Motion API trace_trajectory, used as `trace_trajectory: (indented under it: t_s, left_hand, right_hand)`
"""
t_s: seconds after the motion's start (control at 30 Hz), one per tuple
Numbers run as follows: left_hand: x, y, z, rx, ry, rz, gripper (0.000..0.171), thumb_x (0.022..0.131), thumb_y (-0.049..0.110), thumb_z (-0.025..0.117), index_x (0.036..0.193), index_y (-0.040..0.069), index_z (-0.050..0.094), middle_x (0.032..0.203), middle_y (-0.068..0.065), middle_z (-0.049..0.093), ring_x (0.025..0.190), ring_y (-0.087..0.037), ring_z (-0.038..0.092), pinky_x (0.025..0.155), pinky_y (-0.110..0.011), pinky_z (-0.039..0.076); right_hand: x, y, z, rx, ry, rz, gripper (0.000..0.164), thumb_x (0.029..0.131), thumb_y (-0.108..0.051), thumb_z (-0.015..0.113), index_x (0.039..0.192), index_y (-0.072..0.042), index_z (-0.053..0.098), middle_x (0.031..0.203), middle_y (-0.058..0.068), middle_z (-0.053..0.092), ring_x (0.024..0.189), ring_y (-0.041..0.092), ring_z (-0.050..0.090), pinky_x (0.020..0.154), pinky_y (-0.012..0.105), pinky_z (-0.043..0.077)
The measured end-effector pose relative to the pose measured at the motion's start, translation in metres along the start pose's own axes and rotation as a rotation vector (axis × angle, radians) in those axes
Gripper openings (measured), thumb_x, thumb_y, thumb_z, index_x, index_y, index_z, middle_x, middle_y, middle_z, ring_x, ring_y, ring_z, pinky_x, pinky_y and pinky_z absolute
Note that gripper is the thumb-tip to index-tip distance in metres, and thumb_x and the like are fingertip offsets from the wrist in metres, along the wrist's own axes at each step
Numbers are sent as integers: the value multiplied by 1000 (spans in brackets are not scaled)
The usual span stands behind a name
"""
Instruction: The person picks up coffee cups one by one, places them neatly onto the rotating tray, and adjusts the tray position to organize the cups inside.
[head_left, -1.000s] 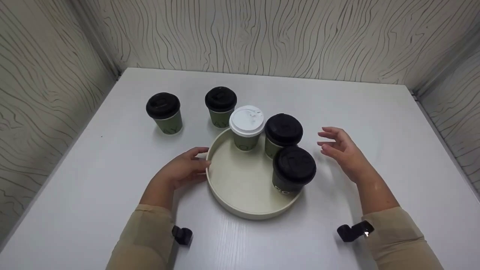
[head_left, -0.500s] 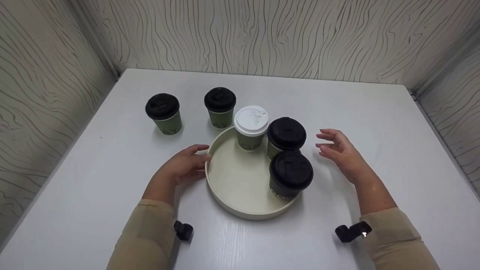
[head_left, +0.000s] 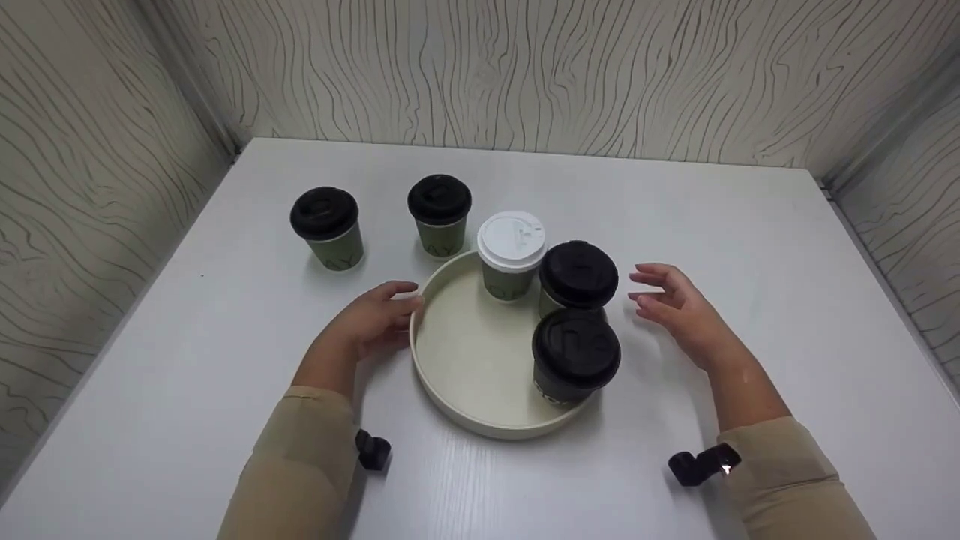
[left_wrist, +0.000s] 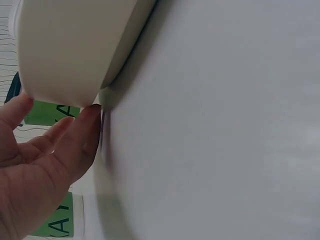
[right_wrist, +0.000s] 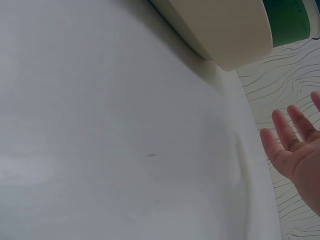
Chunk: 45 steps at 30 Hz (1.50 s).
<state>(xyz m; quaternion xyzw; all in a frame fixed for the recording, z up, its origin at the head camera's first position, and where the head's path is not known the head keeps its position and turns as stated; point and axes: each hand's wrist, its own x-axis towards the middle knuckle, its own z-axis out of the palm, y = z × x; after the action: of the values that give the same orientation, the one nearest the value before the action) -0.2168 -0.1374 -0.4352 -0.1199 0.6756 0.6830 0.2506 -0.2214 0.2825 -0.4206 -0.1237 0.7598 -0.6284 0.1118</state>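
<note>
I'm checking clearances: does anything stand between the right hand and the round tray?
Nothing visible does. The right hand is beside the tray, apart from it, with white tabletop beneath the gap. The nearest cup, black-lidded, stands inside the tray, not between them.

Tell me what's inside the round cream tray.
In the tray: a white-lidded green cup, a black-lidded green cup and, in front, a black-lidded dark cup. What lies beneath or inside the cups is covered, so can't be seen.
</note>
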Motion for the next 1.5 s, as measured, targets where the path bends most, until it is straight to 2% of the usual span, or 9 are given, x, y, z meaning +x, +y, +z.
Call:
trace_trajectory:
  t_s: [0.17, 0.4, 0.73, 0.93, 1.07, 1.2, 1.5]
  left_hand:
    - [2, 2, 2, 35, 25, 6, 51, 90, 27, 58, 135, 14, 40, 107, -14, 65, 96, -20, 62, 80, -33, 50]
    - [-5, -1, 2, 20, 10, -14, 48, 90, 30, 57, 133, 14, 41, 106, -14, 65, 94, -21, 63, 77, -33, 50]
    - [-22, -7, 5, -17, -42, -37, 50, 86, 20, 63, 132, 13, 42, 105, -16, 65, 94, -24, 63, 78, -36, 51]
    - [-31, -13, 4, -27, -77, -31, 59, 81, 13, 68, 134, 15, 41, 116, -17, 58, 96, -27, 62, 81, -39, 50]
    - [-32, -15, 2, -33, -98, -15, 64, 78, 7, 69, 135, 15, 40, 122, -17, 52, 98, -27, 61, 83, -39, 49]
    - [-30, -15, 0, -34, -99, -12, 63, 79, 4, 68, 135, 15, 40, 123, -17, 52, 99, -28, 61, 84, -40, 49]
    - [-25, -12, -1, -33, -93, -20, 59, 82, 6, 66, 134, 15, 41, 124, -17, 50, 100, -28, 60, 84, -39, 49]
  right_hand:
    - [1, 1, 1, -31, 3, 4, 44, 93, -14, 51, 133, -7, 33, 136, 22, 30, 120, 30, 43, 88, 20, 44]
    - [1, 1, 1, -47, 4, 15, 46, 93, -16, 52, 133, -7, 33, 136, 22, 31, 121, 34, 42, 87, 20, 45]
    - [3, 1, -1, -28, 7, 27, 45, 93, -16, 52, 133, -7, 32, 136, 22, 30, 121, 31, 43, 87, 21, 45]
    - [3, 0, -1, -15, 6, 27, 46, 93, -15, 52, 133, -5, 32, 135, 23, 30, 118, 27, 46, 88, 24, 45]
    - [4, 0, -3, -25, 9, 32, 45, 93, -15, 51, 133, -5, 32, 136, 23, 30, 117, 23, 48, 89, 26, 45]
    - [4, 0, -4, -20, 6, 34, 44, 93, -15, 51, 132, -7, 33, 136, 23, 29, 117, 22, 49, 90, 27, 45]
    - [4, 5, -3, -19, -19, 60, 50, 93, -18, 53, 135, -2, 29, 137, 22, 29, 121, 34, 42, 91, 28, 45]
